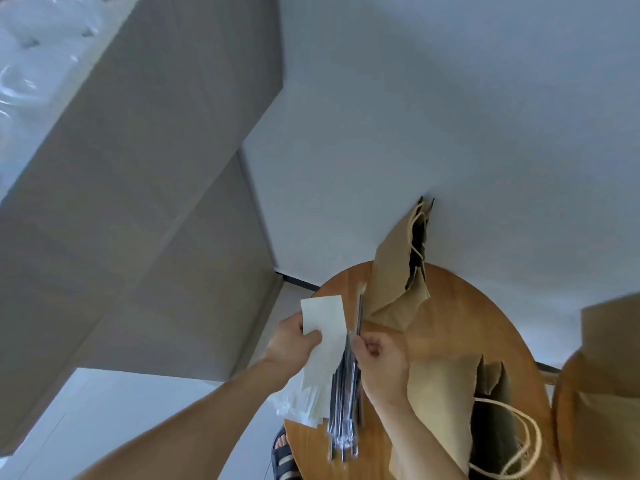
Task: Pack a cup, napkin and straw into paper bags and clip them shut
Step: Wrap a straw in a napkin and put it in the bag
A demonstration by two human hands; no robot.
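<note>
Head view: pale rectangular napkin

The left hand reaches in on a bare forearm from the lower left, its thumb curled over a napkin that it pinches against the fingers. The right hand comes in from below on a bare forearm, close beside the left, back of the wrist towards the camera. Its fingertips are drawn together and pinch a straw.
</note>
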